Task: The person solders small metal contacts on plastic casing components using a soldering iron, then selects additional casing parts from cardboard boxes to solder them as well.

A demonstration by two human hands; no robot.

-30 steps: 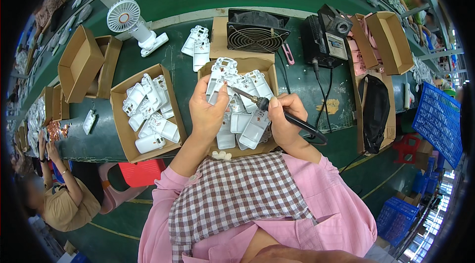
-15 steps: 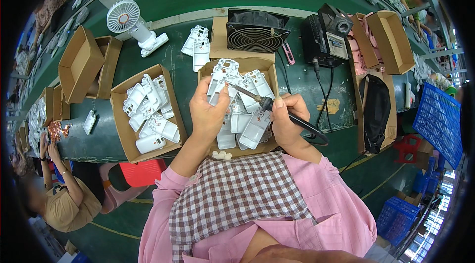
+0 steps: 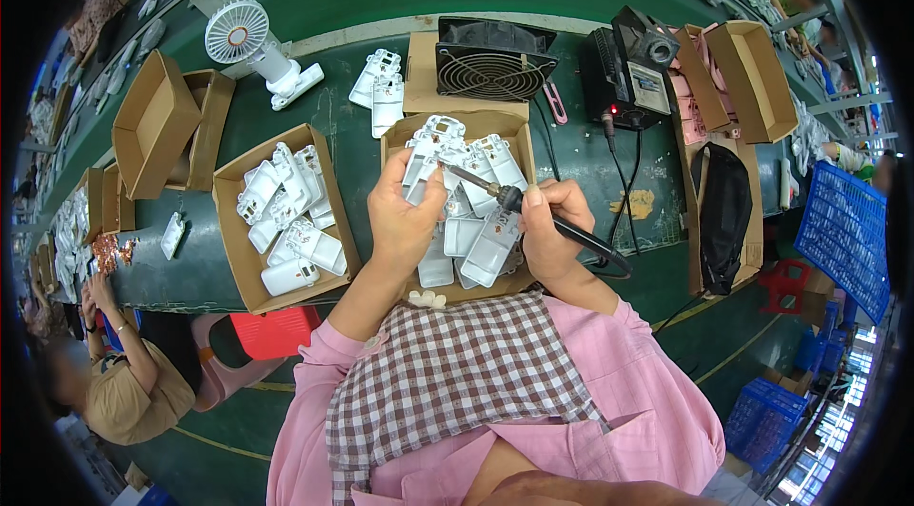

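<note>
In my left hand (image 3: 405,220) is a white plastic housing (image 3: 436,135) with small metal parts inside, gripped between thumb and fingers above a cardboard box (image 3: 522,137). My right hand (image 3: 555,235) is closed round the black handle of a soldering iron (image 3: 487,184). Its tip reaches the housing close to my left thumb; whether it touches cannot be made out. More white housings (image 3: 493,244) lie loosely in the box under my hands. A second cardboard box (image 3: 249,268) to the left holds several similar housings.
Behind the box stand a black square fan (image 3: 497,73) and a black soldering station (image 3: 624,73), its cable running to the right. A small white fan (image 3: 238,35) stands at the back left. Cardboard trays (image 3: 752,82) and a black pouch (image 3: 721,220) are at right. A co-worker (image 3: 138,382) sits at left.
The housing and my left hand have shifted slightly right, and the iron's tip has moved a little with them. A red light now shows on the station. Parts on the far belt have slid left.
</note>
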